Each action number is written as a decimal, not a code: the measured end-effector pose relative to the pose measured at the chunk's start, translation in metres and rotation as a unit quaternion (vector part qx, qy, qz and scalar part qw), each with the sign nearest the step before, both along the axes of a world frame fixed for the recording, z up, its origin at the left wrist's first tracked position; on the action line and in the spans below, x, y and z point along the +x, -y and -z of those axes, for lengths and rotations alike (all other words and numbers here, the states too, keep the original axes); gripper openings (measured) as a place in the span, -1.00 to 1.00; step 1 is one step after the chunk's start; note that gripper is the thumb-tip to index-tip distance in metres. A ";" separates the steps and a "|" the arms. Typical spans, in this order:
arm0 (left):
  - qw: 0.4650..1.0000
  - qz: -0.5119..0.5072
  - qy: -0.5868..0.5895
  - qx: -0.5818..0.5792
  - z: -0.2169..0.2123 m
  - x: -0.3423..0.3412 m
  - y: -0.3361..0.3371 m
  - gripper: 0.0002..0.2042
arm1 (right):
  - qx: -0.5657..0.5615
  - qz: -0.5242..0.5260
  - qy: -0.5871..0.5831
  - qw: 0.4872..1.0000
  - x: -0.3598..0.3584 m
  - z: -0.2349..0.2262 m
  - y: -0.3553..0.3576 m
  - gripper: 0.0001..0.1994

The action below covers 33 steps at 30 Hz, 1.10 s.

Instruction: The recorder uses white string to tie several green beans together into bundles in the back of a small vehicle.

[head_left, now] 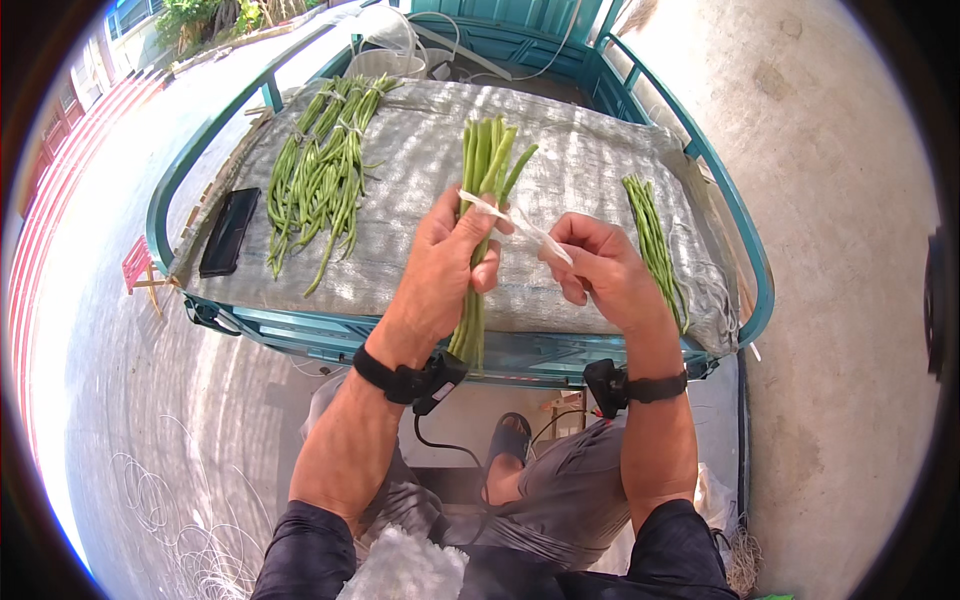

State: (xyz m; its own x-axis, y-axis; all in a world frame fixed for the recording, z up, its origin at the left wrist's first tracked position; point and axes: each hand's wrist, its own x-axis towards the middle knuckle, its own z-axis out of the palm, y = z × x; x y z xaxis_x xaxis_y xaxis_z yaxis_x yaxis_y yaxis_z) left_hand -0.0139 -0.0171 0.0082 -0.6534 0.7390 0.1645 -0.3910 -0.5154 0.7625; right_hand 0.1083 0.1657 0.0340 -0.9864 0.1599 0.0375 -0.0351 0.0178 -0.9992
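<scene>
My left hand [455, 240] is wrapped around an upright bunch of long green beans [486, 150], with the bean tops sticking out above my fingers and the lower ends hanging past my wrist. A white plastic strip [525, 225] goes across the bunch under my left thumb and stretches to the right. My right hand [598, 258] pinches the free end of that strip between thumb and fingers. Several tied bunches of green beans [325, 165] lie on the grey woven sheet [420, 180] at the left. A smaller loose group of beans [655, 245] rests at the right.
A dark phone [230, 232] lies near the sheet's left edge. Teal metal rails [715, 160] border the cart bed on both sides. A white bucket [388, 64] stands at the back. Tangled white string [200, 540] and a small red stool [143, 264] are on the ground at left.
</scene>
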 end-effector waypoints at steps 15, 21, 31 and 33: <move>0.993 0.098 -0.050 -0.045 -0.004 0.006 -0.001 -0.83 | 0.113 0.097 -0.010 0.989 -0.009 0.013 -0.002 -0.88; 0.987 0.125 -0.094 -0.030 -0.001 0.007 -0.004 -0.77 | 0.078 0.108 0.000 0.991 -0.003 0.011 -0.009 -0.87; 0.981 0.112 -0.157 -0.027 -0.010 0.013 0.001 -0.72 | -0.005 0.030 -0.008 1.000 -0.001 0.013 -0.014 -0.85; 0.983 0.107 -0.150 -0.024 -0.010 0.014 0.000 -0.73 | 0.028 0.094 -0.016 0.995 0.001 0.009 -0.008 -0.85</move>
